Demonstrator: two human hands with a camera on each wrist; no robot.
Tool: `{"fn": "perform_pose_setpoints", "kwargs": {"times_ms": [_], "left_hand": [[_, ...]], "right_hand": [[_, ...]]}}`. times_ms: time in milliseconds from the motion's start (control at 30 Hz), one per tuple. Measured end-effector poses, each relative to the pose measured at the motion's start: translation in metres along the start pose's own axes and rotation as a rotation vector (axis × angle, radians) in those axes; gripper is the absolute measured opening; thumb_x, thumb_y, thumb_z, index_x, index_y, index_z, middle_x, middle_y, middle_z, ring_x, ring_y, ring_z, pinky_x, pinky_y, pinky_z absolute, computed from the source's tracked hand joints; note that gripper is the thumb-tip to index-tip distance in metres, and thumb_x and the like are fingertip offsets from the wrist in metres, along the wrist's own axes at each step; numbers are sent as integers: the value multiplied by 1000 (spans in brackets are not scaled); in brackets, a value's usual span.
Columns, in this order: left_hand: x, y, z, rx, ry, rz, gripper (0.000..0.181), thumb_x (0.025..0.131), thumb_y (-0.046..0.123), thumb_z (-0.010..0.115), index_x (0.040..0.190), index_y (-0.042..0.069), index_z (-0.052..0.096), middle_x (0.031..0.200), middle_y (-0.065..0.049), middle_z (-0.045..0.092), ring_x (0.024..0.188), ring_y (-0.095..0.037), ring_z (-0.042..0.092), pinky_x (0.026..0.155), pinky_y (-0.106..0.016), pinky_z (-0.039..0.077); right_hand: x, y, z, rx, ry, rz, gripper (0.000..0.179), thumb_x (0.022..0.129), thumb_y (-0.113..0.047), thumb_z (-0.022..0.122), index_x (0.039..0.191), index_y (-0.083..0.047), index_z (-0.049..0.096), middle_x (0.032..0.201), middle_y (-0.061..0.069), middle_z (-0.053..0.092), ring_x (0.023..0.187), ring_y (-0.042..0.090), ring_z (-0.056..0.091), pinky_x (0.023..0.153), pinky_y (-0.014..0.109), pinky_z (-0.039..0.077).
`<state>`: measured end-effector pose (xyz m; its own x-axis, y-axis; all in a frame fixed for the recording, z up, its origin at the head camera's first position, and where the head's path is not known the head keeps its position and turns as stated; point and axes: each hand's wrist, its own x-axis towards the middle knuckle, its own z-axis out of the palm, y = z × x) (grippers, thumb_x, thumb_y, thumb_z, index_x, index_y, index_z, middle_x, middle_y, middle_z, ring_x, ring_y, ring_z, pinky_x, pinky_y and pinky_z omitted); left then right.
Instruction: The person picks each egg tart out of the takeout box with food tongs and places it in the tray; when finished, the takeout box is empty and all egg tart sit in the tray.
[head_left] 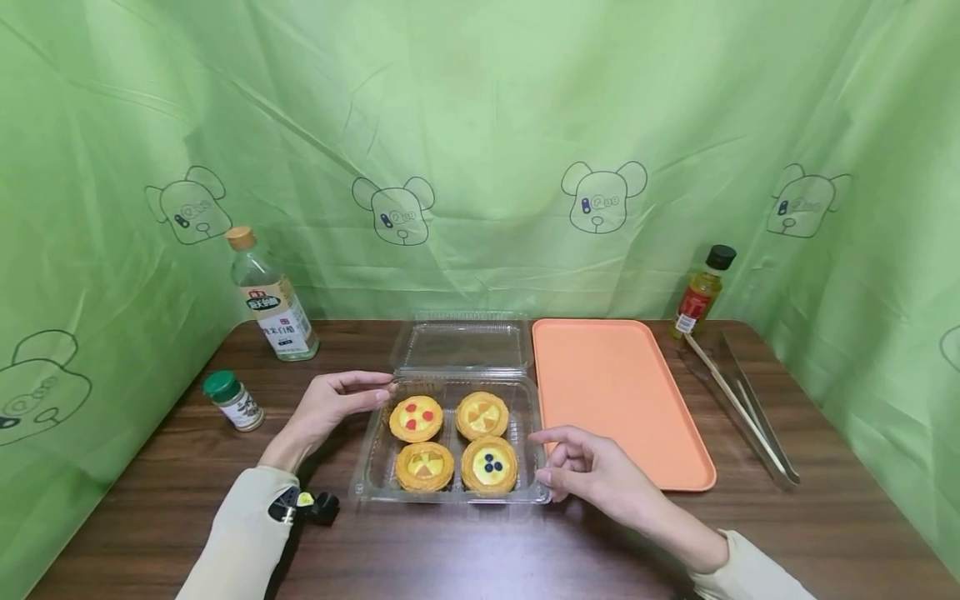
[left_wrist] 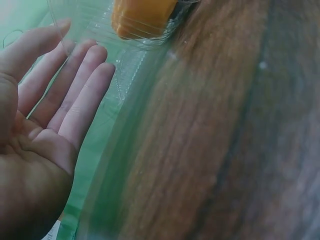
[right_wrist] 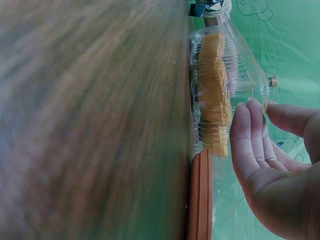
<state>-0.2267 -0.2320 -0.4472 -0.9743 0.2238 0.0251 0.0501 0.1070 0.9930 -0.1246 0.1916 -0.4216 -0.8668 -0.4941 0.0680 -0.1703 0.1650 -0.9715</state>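
Between my hands a clear plastic clamshell box stands on the table with its lid laid back behind it. Inside are several round tarts: one with red pieces, two with orange wedges on top, and one with dark blue berries. My left hand holds the box's left rim near the back corner between thumb and fingertips, its other fingers stretched out. At the front right corner my right hand pinches the rim, thumb on one side and fingers on the other, as the right wrist view shows.
An orange tray lies right beside the box. Metal tongs rest at the far right, in front of an oil bottle. On the left stand a vinegar bottle and a green-capped spice jar. Green cloth hangs around the table.
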Motion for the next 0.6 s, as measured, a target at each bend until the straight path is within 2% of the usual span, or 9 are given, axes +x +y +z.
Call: {"fn": "perform_pose_setpoints", "kwargs": {"times_ms": [300,533,600], "left_hand": [[1,0,0,45,3,31,42,90,14,88,126,-3,75,117,-14,78,110,-21,75,93,-30,58],[-1,0,0,71,13,31,42,89,17,89,125,-1,76,117,-12,78,110,-21,75,94,-29,57],[-1,-1,-1,84,16,27,42,89,18,89,125,0,77,117,-11,78,110,-20,74,95,-28,57]], "right_hand": [[-1,-3,-6,-2,2,1,50,100,-7,73,143,10,55,94,17,70,79,24,72,74,39,64],[1,-11,-39,-55,150,-8,49,101,-8,72,145,6,56,100,22,70,86,27,74,82,36,63],[2,-15,-49,-54,184,-18,48,102,-7,71,146,6,55,102,27,69,87,30,74,82,37,63]]}}
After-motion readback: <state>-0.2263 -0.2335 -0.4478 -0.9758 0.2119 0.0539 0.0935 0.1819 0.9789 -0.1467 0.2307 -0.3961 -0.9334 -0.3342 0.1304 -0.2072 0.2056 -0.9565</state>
